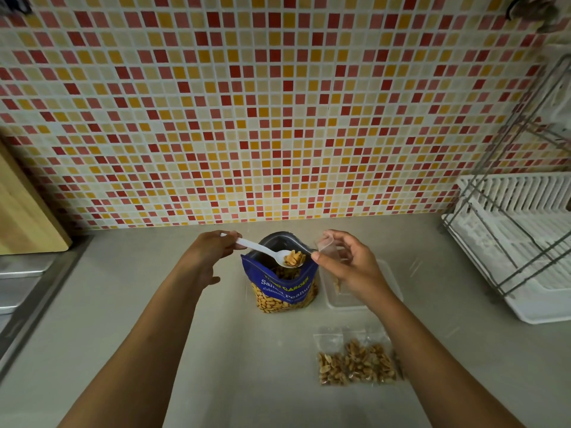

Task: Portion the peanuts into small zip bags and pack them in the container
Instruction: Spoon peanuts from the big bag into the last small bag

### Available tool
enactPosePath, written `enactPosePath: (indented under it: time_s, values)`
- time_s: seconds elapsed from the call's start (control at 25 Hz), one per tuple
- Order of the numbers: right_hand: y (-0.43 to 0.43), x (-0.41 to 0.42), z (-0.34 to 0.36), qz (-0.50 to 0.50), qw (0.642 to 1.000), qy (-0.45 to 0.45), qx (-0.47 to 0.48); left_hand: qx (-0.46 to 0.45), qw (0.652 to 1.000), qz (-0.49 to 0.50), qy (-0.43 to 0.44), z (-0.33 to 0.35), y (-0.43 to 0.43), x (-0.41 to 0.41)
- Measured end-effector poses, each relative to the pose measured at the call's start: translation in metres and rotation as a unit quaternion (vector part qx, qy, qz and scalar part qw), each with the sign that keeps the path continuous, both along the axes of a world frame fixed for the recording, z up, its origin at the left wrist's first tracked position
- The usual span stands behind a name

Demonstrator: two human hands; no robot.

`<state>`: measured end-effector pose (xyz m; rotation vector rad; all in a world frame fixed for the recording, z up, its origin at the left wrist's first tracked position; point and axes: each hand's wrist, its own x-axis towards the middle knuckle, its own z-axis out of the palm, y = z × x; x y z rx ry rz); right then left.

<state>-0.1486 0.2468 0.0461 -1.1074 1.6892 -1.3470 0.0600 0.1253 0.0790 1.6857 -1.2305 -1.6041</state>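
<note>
An open blue peanut pouch (pixel 282 287) stands upright on the counter. My left hand (pixel 213 247) grips the handle of a white plastic spoon (pixel 262 249), whose bowl holds peanuts just above the pouch's mouth. My right hand (pixel 346 261) pinches a small clear zip bag (pixel 328 247) beside the spoon's tip, over a clear plastic container (pixel 387 279); a few peanuts show low in the bag. Two filled zip bags (pixel 355 364) lie flat on the counter near my right forearm.
A white dish rack with a metal frame (pixel 519 242) fills the right side. A wooden cutting board (pixel 27 214) leans at the left, above a steel sink edge (pixel 34 304). A mosaic tile wall (pixel 278 118) backs the grey counter (pixel 247 366).
</note>
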Motion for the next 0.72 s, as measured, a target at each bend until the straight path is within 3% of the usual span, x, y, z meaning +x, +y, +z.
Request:
enactPosePath:
  time_s: [0.16,0.36,0.56,0.72]
  values:
    - [-0.002,0.01,0.007,-0.005,0.989,0.148,-0.009,0.001,0.999,0.032,0.015,0.005,-0.004,0.013]
    - [-0.009,0.022,0.014,0.007,0.944,0.33,-0.001,-0.02,0.997,0.056,0.044,0.029,-0.014,0.018]
    - [-0.016,0.032,0.014,0.008,0.951,0.31,-0.004,-0.071,0.996,0.033,0.035,0.049,-0.012,0.013]
    - [-0.017,0.039,0.014,-0.008,0.968,0.25,-0.027,-0.198,0.977,-0.056,-0.046,0.07,0.003,-0.002]
